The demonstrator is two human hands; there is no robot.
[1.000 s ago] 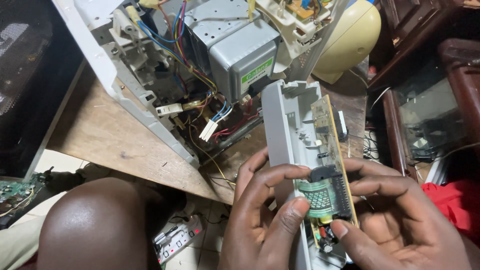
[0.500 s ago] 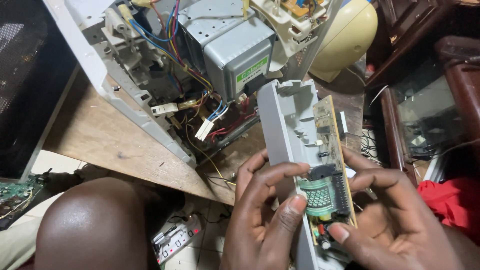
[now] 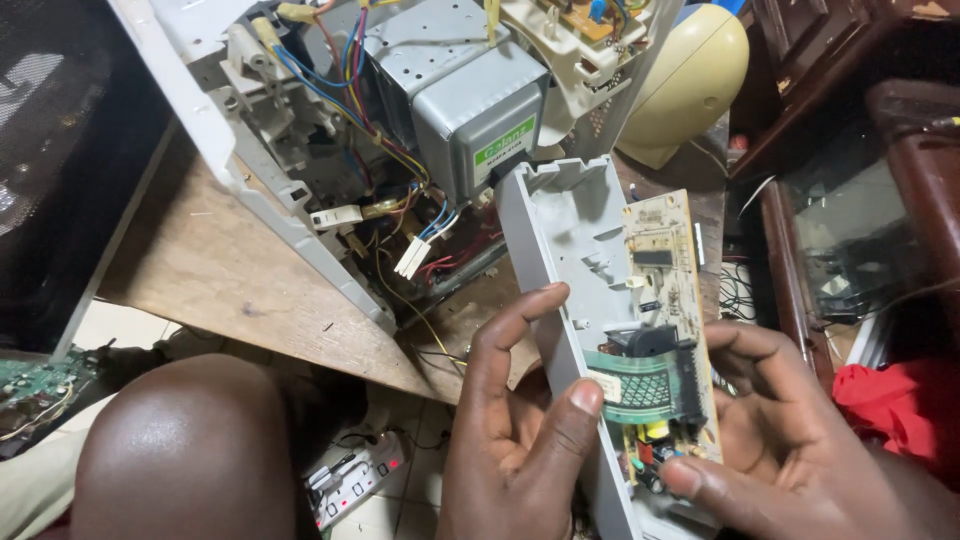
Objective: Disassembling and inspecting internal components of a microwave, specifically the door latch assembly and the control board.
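In the lower middle of the frame, the person holds a grey plastic control-panel housing (image 3: pixel 565 300) upright between both hands, its hollow back turned toward the camera. The left hand (image 3: pixel 510 420) grips the housing's left edge, fingers curled loosely, and its thumb (image 3: pixel 575 410) presses on the pale green ribbon cable (image 3: pixel 640 385) that crosses the lower part of the panel. The right hand (image 3: pixel 790 420) cups the opposite side, closed around the edge of the tan circuit board (image 3: pixel 665 300) seated in the housing, with 1 fingertip (image 3: pixel 680 478) at the board's lower end by some small coloured components.

Behind, in the upper middle of the frame, the opened microwave chassis (image 3: pixel 250 150) lies on a wooden board (image 3: pixel 220 290), its metal magnetron block (image 3: pixel 470 110) and a tangle of coloured wires (image 3: pixel 360 100) exposed. A loose white connector (image 3: pixel 412 257) dangles free from the chassis. A cream rounded shell (image 3: pixel 690 85) sits at upper right, red cloth (image 3: pixel 900 410) at right, the person's knee (image 3: pixel 185 450) at lower left, and a power strip (image 3: pixel 350 480) on the floor below.

Judging by this, the panel is already off the oven and unplugged — but the board remains in its housing with the ribbon attached, so separating those 2 appears to be what is left.
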